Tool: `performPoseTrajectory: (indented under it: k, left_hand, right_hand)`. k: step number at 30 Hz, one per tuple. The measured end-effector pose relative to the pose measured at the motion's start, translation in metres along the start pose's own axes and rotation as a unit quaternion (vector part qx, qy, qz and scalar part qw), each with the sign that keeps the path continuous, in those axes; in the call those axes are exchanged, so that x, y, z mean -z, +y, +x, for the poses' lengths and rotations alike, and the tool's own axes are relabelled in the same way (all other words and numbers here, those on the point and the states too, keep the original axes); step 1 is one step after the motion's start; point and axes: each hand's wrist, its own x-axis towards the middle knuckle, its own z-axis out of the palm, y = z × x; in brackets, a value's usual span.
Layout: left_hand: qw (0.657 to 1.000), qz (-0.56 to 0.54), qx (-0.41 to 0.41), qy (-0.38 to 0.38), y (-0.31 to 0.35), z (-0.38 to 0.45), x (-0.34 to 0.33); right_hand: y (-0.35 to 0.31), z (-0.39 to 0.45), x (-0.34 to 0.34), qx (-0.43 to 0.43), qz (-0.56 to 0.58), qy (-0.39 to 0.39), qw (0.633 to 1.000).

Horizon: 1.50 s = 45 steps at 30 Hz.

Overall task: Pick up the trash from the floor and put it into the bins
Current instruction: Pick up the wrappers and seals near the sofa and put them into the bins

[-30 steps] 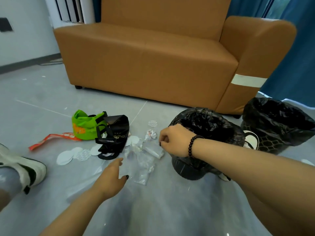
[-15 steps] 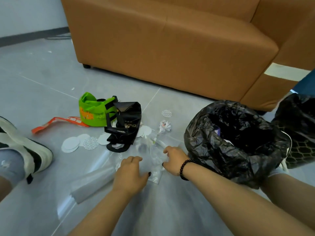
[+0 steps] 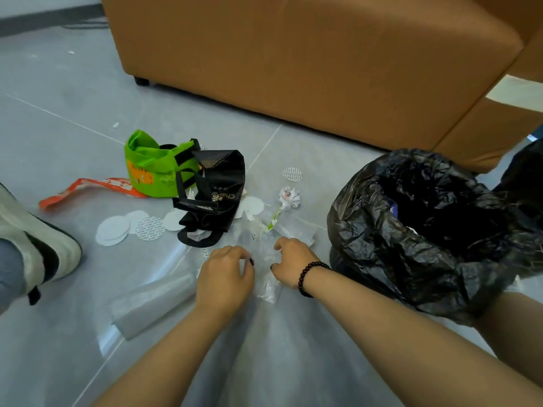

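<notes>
On the far left of the grey floor (image 3: 73, 113) our shoe (image 3: 32, 245) is resting, with the orange wrapper strip (image 3: 88, 186), the white round seals (image 3: 117, 229), the green bag (image 3: 152, 168) and the black paper bag (image 3: 214, 198) lying untouched beyond it. Nearer the middle, we are bringing both hands together on the crumpled clear plastic bags (image 3: 266, 271): our left hand (image 3: 226, 274), flat and reaching a second ago, is now curling its fingers into the film, and our right hand (image 3: 291, 261), which was up by the bin, is down and pinching the same heap. To the right, the black-lined bin (image 3: 426, 230) is standing open just beside our wrist, so we judge the gathering nearly done and a short lift next.
</notes>
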Motion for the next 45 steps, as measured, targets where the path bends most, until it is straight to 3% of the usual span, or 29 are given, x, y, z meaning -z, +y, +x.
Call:
performPoseTrajectory:
  k: [9, 16, 22, 26, 32, 36, 41, 45]
  left_hand:
    - [0.972, -0.232, 0.028, -0.008, 0.07, 0.01, 0.08]
    - [0.922, -0.372, 0.006, -0.101, 0.135, 0.008, 0.168]
    - [0.925, -0.344, -0.058, -0.149, 0.174, -0.009, 0.236]
    - [0.918, -0.339, -0.071, -0.194, 0.181, -0.035, 0.257]
    - [0.913, -0.323, -0.06, -0.241, 0.178, -0.044, 0.262]
    - [0.915, -0.336, -0.047, -0.22, 0.177, -0.032, 0.261]
    - [0.95, -0.294, -0.029, -0.103, 0.171, -0.018, 0.254]
    - [0.949, -0.275, -0.047, -0.149, 0.172, -0.016, 0.252]
  right_hand:
    - [-0.02, -0.049, 0.056, 0.048, 0.046, 0.053, 0.996]
    - [-0.038, -0.122, 0.137, 0.137, -0.054, 0.087, 0.985]
    - [-0.035, -0.182, 0.194, 0.145, -0.076, 0.136, 0.977]
    - [-0.025, -0.209, 0.208, 0.145, 0.001, 0.192, 0.971]
    - [-0.028, -0.211, 0.205, 0.144, 0.186, 0.119, 0.965]
    - [-0.043, -0.209, 0.204, 0.186, 0.278, 0.141, 0.932]
    - [-0.044, -0.197, 0.203, 0.191, 0.299, 0.173, 0.919]
    - [-0.043, -0.188, 0.209, 0.192, 0.343, 0.201, 0.897]
